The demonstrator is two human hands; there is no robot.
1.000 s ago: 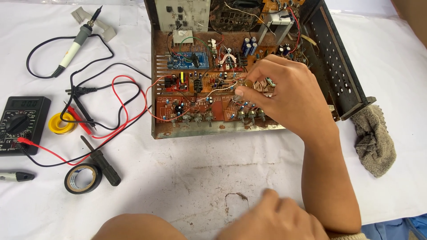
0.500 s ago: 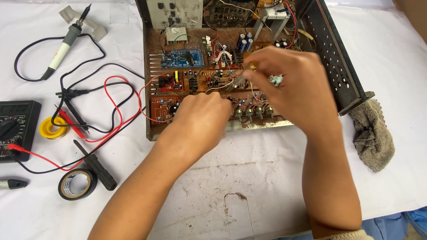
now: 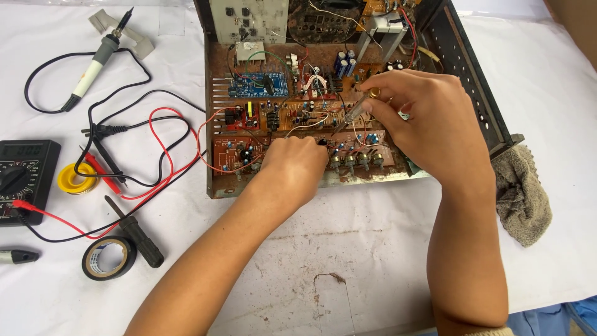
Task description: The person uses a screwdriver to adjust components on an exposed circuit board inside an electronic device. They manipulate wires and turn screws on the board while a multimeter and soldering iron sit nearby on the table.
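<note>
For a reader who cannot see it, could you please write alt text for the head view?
A right hand holds a clear-handled screwdriver to the brown circuit board in a rusty open metal chassis, while the left hand rests on the board's front edge.

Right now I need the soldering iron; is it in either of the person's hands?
No, the soldering iron lies on the white table, far left of both hands.

Single head view, steeply downward, close over the table (image 3: 385,249) (no second view).
</note>
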